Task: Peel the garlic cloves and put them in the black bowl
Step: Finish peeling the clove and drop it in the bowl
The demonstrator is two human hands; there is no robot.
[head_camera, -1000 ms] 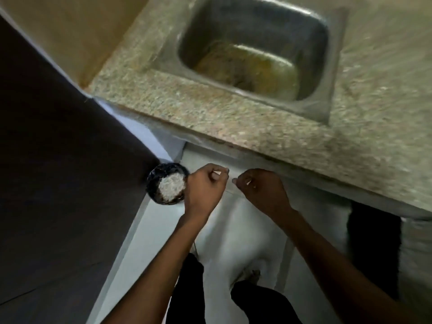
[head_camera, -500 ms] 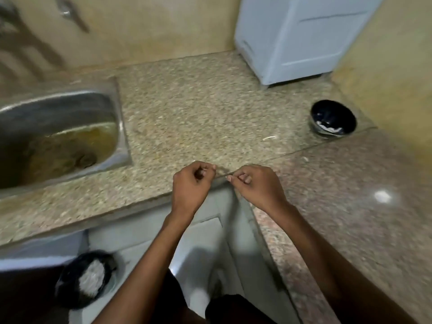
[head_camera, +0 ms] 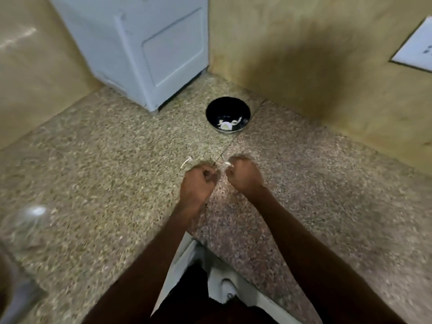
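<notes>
The black bowl point(head_camera: 228, 108) stands on the speckled stone counter point(head_camera: 105, 171) near the back corner, with a few white garlic pieces at its bottom. My two hands hover close together in front of it, both with curled fingers and blurred. My left hand point(head_camera: 199, 183) grips a garlic clove that its fingers mostly hide. My right hand point(head_camera: 244, 174) pinches a small white scrap of garlic skin point(head_camera: 227, 163) at its fingertips. A loose strip of peel point(head_camera: 186, 162) lies on the counter just left of my hands.
A white cabinet point(head_camera: 145, 50) stands at the back, left of the bowl. Yellow walls close the corner, with a white socket plate point(head_camera: 416, 52) at right. The steel sink's rim point(head_camera: 11, 291) shows at bottom left. The counter's inner corner edge point(head_camera: 194, 237) lies under my forearms.
The view swung right from the sink to the counter corner, bringing the bowl straight ahead. My hands stayed together and moved forward over the counter, holding the garlic.
</notes>
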